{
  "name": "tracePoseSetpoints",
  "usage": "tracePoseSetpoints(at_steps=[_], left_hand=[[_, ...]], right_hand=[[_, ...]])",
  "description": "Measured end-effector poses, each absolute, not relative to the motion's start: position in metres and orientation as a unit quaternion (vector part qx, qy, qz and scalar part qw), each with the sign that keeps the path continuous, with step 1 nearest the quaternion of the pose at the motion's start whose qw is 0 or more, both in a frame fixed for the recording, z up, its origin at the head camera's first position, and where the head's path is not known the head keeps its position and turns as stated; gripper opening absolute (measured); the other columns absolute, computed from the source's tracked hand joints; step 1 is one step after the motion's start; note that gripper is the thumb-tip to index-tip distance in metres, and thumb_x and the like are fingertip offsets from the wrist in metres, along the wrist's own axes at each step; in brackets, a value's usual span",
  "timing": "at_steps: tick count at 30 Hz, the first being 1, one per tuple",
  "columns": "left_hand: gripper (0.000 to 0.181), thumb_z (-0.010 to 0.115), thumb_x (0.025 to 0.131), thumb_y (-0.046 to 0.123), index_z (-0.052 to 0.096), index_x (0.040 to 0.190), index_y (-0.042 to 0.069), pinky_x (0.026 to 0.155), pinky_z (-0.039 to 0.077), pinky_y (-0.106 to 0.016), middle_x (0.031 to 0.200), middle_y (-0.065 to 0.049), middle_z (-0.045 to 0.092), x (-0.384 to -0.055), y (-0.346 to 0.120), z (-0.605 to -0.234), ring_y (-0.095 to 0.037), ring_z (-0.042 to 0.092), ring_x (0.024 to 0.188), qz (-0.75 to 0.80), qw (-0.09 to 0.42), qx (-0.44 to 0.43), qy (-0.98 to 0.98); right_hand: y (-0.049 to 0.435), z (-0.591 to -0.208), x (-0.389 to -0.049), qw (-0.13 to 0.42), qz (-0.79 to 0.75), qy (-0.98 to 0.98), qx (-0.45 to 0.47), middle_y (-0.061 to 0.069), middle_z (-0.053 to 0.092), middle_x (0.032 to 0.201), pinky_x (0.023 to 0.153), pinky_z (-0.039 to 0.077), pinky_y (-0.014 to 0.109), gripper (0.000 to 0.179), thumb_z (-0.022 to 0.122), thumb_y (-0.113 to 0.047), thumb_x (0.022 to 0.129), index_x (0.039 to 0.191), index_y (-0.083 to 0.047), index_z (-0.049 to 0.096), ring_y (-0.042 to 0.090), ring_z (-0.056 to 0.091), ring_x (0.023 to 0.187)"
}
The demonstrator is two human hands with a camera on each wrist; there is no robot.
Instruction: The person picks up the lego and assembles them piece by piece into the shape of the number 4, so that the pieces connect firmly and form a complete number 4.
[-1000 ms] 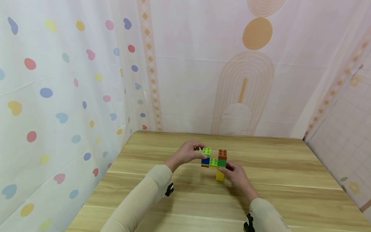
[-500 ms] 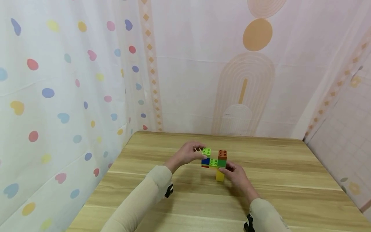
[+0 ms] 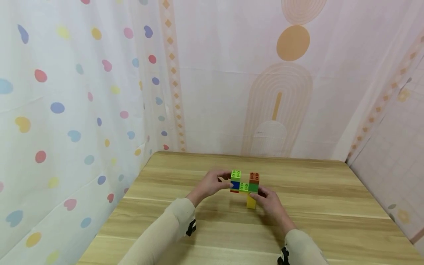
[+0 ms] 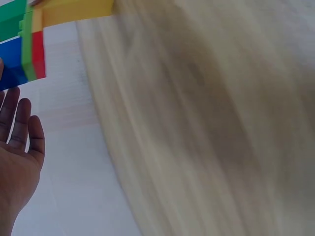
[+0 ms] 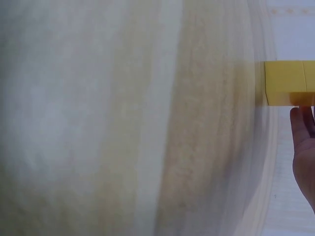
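A structure of toy building bricks stands on the table, its yellow column [image 3: 251, 201] at the bottom right. Light green pieces [image 3: 244, 187] bridge two short stacks. On the left stack, a light green brick [image 3: 235, 175] tops a blue brick [image 3: 235, 184], with red [image 4: 38, 54] below. The right stack has a brown-orange brick [image 3: 254, 177] over a green brick [image 3: 253, 187]. My left hand [image 3: 209, 185] holds the blue brick's side, thumb at its front. My right hand [image 3: 272, 203] grips the column near its top; in the right wrist view its fingers meet yellow bricks [image 5: 285, 78].
The wooden table [image 3: 331, 213] extends around the structure, its back edge against a patterned curtain [image 3: 212, 92]. A dotted curtain [image 3: 76, 121] hangs along the left side. Black wrist straps [image 3: 191, 227] show at both sleeves.
My left hand has slid down from the top light green brick to the blue one. The right hand keeps its grip and the structure stays in place.
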State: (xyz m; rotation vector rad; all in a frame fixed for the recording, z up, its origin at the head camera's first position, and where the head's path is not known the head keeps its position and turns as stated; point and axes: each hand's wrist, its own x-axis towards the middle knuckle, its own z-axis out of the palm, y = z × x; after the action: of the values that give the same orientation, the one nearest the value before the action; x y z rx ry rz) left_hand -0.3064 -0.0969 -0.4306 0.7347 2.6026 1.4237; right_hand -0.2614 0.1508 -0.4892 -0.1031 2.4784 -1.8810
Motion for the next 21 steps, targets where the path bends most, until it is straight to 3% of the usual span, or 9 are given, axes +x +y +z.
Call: tracePoseSetpoints(at_steps=[7, 11, 17, 21], left_hand=[[0.037, 0.073, 0.092, 0.024, 0.068, 0.128, 0.013, 0.088, 0.051, -0.036, 0.11, 0.002, 0.068, -0.302, -0.096, -0.443, -0.015, 0.061, 0.102, 0.47, 0.032, 0.223, 0.854], [0.036, 0.073, 0.092, 0.023, 0.068, 0.127, 0.014, 0.088, 0.051, -0.037, 0.111, 0.003, 0.069, -0.3, -0.095, -0.445, -0.015, 0.06, 0.103, 0.484, 0.027, 0.222, 0.846], [0.037, 0.073, 0.092, 0.02, 0.066, 0.128, 0.011, 0.09, 0.05, -0.039, 0.113, 0.0, 0.068, -0.3, -0.095, -0.447, -0.018, 0.061, 0.105, 0.506, 0.025, 0.216, 0.835], [0.035, 0.073, 0.092, 0.016, 0.062, 0.125, 0.008, 0.09, 0.052, -0.039, 0.115, -0.005, 0.067, -0.3, -0.094, -0.449, -0.021, 0.063, 0.106, 0.537, 0.029, 0.204, 0.818]], right_hand=[[0.15, -0.491, -0.259, -0.001, -0.598, 0.8, -0.042, 0.007, 0.065, 0.118, 0.089, 0.05, 0.039, 0.04, 0.068, -0.029, 0.096, 0.131, -0.01, 0.065, 0.02, 0.058, 0.104], [0.15, -0.491, -0.258, -0.015, -0.589, 0.807, -0.049, 0.008, 0.064, 0.119, 0.092, 0.051, 0.04, 0.043, 0.069, -0.029, 0.095, 0.132, -0.008, 0.062, 0.022, 0.058, 0.108], [0.15, -0.49, -0.257, -0.065, -0.613, 0.785, -0.06, 0.017, 0.059, 0.129, 0.097, 0.049, 0.041, 0.059, 0.072, -0.016, 0.093, 0.145, -0.002, 0.048, 0.031, 0.056, 0.119], [0.149, -0.488, -0.255, -0.078, -0.626, 0.773, -0.058, 0.017, 0.059, 0.131, 0.096, 0.049, 0.04, 0.056, 0.071, -0.013, 0.093, 0.145, -0.005, 0.05, 0.032, 0.056, 0.119]])
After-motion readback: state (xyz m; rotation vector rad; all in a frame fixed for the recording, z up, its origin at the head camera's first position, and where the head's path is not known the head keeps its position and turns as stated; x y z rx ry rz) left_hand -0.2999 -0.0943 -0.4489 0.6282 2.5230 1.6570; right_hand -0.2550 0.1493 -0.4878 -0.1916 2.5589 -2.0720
